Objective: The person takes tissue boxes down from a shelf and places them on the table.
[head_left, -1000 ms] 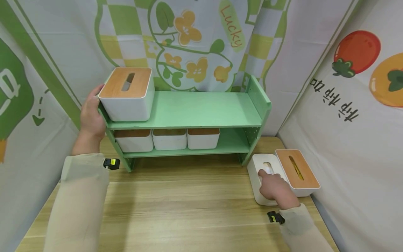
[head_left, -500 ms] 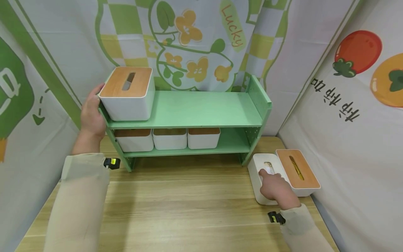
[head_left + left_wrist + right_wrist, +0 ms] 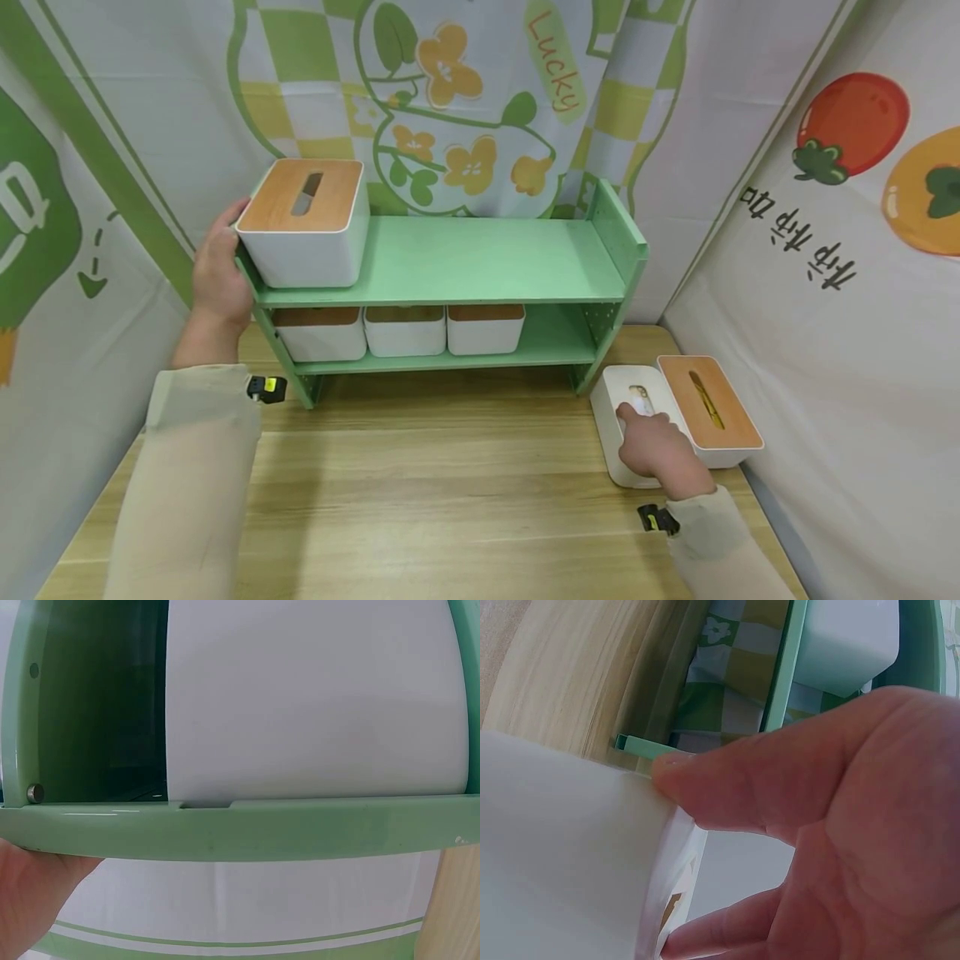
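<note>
My left hand (image 3: 221, 275) rests against the outer side of the green shelf's (image 3: 450, 258) left panel, fingertips partly hidden behind a tissue box (image 3: 300, 242). That box is white with a slotted wood-look lid and stands on the upper board. In the left wrist view only a bit of the left hand (image 3: 37, 892) shows below the panel. At the table's right, my right hand (image 3: 660, 450) grips an all-white tissue box (image 3: 611, 433) from above. The right wrist view shows its thumb at one edge and its fingers farther along; some fingertips are hidden.
Another wooden-lidded tissue box (image 3: 712, 400) stands right beside the gripped one. Three similar boxes (image 3: 405, 333) line the lower board. The wooden table (image 3: 420, 500) extends in front, with a printed cloth (image 3: 480, 108) behind and cloth at both sides.
</note>
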Demonstrator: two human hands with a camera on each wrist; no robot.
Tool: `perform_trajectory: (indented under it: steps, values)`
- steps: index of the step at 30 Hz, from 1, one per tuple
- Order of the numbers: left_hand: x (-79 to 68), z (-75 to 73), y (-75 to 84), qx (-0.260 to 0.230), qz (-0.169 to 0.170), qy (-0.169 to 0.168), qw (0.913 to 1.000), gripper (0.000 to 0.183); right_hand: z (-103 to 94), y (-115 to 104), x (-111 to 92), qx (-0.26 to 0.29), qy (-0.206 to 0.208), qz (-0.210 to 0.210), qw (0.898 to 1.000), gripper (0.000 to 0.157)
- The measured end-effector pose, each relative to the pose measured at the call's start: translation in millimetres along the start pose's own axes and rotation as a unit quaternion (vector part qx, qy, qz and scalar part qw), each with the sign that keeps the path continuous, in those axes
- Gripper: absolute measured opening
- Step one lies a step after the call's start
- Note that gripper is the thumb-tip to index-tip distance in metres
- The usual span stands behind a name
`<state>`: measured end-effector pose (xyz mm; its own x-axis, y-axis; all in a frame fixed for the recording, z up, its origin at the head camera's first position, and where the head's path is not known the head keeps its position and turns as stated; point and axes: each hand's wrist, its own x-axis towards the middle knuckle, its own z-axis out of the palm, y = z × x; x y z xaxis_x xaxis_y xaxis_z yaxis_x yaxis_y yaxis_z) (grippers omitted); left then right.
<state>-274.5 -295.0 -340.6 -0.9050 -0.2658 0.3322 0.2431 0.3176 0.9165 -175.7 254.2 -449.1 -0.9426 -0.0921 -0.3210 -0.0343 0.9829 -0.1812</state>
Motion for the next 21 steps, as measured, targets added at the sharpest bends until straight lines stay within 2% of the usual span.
perform_trajectory:
  steps: [8, 13, 17, 21]
  values:
    - [-1.1, 0.6, 3.3, -0.004, -0.004, -0.002, 1.0, 0.057, -1.9, -3, 1, 0.005, 0.002, 0.005, 1.0, 0.055]
    - [-1.3, 0.4, 2.5, 0.004, -0.003, -0.002, 1.0, 0.057, -10.8, -17, 2, -0.001, 0.034, -0.009, 0.999, 0.053]
    - [-0.7, -0.7, -0.3, 0.012, -0.002, 0.002, 0.9999, 0.058, -23.9, -43, 5, 0.016, 0.089, -0.06, 0.994, 0.052]
    - [1.0, -0.4, -1.4, 0.015, 0.001, 0.006, 0.9999, 0.058, -35.8, -76, 10, 0.033, 0.155, -0.138, 0.978, 0.044]
